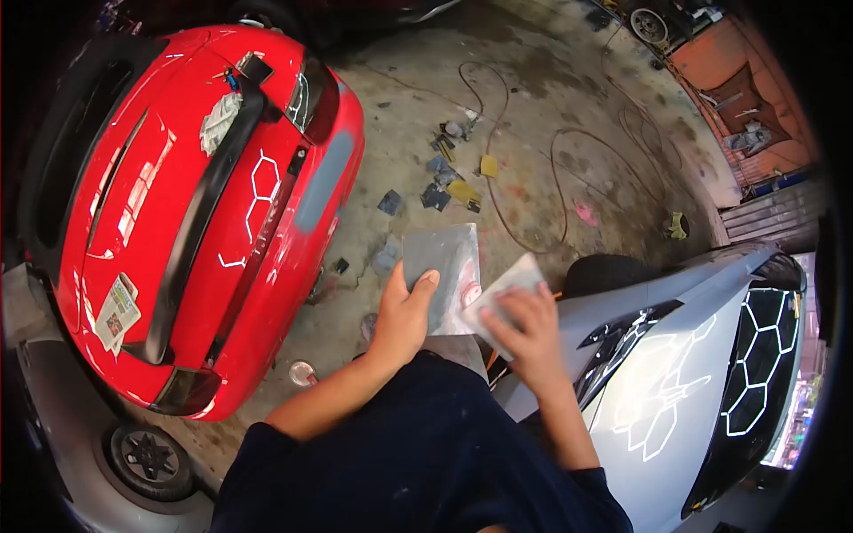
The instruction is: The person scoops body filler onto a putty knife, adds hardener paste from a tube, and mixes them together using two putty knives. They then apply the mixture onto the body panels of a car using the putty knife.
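Note:
My left hand [407, 311] holds a grey rectangular plate [435, 266] by its left edge, thumb across its face. On the right part of the plate lies a shiny patch with a small reddish smear. My right hand [526, 329] grips a smaller pale, flat piece [506, 298], fingers spread over its upper face. The left edge of this piece meets or overlaps the plate's lower right side. Whether the two touch there is hard to tell.
A red car [267, 204] with a grey patch stands left; a silver car [657, 382] stands right. A grey car [53, 400] is at lower left. Scraps [435, 197] and a long hose [553, 169] lie on the floor. A round lid [303, 373] lies near my left arm.

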Available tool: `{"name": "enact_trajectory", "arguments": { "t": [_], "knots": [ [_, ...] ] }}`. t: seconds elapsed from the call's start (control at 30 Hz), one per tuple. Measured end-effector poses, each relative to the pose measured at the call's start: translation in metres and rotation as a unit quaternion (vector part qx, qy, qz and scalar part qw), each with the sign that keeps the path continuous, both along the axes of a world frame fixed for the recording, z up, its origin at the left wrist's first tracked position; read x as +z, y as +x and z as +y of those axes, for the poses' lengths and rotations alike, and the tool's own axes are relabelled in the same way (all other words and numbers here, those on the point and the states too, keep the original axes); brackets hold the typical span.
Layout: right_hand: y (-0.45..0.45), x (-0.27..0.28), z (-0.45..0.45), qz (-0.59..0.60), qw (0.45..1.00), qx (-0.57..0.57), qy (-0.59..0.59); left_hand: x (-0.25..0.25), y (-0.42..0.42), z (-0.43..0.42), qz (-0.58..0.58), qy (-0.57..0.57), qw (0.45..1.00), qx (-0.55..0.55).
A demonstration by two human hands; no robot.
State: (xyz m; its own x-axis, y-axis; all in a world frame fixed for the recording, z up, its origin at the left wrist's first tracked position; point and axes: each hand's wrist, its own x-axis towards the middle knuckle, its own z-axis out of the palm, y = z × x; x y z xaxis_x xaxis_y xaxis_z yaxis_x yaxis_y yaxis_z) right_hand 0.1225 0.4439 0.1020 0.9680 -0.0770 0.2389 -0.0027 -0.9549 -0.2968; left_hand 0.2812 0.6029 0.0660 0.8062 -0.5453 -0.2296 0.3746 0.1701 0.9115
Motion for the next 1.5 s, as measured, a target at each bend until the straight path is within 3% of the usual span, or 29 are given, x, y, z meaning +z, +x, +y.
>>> {"name": "enact_trajectory", "arguments": {
  "t": [0.2, 0.27, 0.37, 0.4, 0.5, 0.6, 0.73, 0.83, 0.87, 0.97, 1.07, 1.13, 1.23, 1.37, 1.47, 1.5],
  "knots": [
    [0.061, 0.011, -0.057, -0.023, 0.998, 0.05, -0.012, 0.008, 0.044, -0.044, -0.092, 0.082, 0.992, 0.025],
    [0.081, 0.013, -0.079, 0.046, 0.996, 0.075, -0.006, 0.006, 0.062, -0.069, -0.131, 0.093, 0.987, 0.02],
    [0.11, 0.008, -0.137, 0.046, 0.996, 0.075, -0.01, -0.004, 0.088, -0.107, -0.172, 0.205, 0.961, -0.076],
    [0.121, 0.011, -0.154, 0.043, 0.997, 0.07, -0.01, -0.004, 0.089, -0.126, -0.224, 0.135, 0.963, -0.065],
    [0.155, 0.008, -0.205, 0.06, 0.992, 0.108, 0.028, 0.015, 0.111, -0.185, -0.151, 0.2, 0.966, -0.061],
    [0.169, 0.002, -0.247, 0.065, 0.98, 0.17, 0.076, 0.011, 0.123, -0.243, -0.133, 0.189, 0.972, 0.032],
    [0.189, 0.013, -0.321, 0.175, 0.956, 0.224, 0.074, 0.012, 0.138, -0.306, -0.149, 0.159, 0.963, 0.161],
    [0.207, 0.013, -0.359, 0.053, 0.975, 0.177, 0.126, 0.02, 0.155, -0.331, -0.127, 0.138, 0.968, 0.164],
    [0.208, 0.019, -0.362, 0.021, 0.968, 0.175, 0.176, 0.011, 0.156, -0.341, -0.062, 0.081, 0.978, 0.18],
    [0.226, 0.02, -0.368, -0.008, 0.953, 0.251, 0.17, -0.009, 0.162, -0.368, 0.103, -0.078, 0.969, 0.21],
    [0.238, -0.032, -0.4, 0.044, 0.964, 0.199, 0.169, -0.001, 0.165, -0.373, 0.212, -0.153, 0.94, 0.217],
    [0.25, -0.033, -0.424, 0.098, 0.971, 0.163, 0.148, -0.001, 0.163, -0.37, 0.225, -0.164, 0.938, 0.204],
    [0.267, -0.01, -0.447, 0.018, 0.983, 0.182, 0.007, -0.004, 0.166, -0.374, 0.154, -0.119, 0.958, 0.209],
    [0.266, 0.004, -0.43, 0.009, 0.959, 0.281, 0.017, 0.016, 0.172, -0.375, 0.058, -0.039, 0.975, 0.212],
    [0.278, 0.022, -0.439, -0.003, 0.964, 0.266, -0.014, 0.012, 0.172, -0.375, 0.067, -0.034, 0.974, 0.214],
    [0.279, 0.024, -0.439, -0.02, 0.965, 0.262, -0.019, 0.015, 0.173, -0.375, 0.02, -0.013, 0.975, 0.22]
  ]
}}
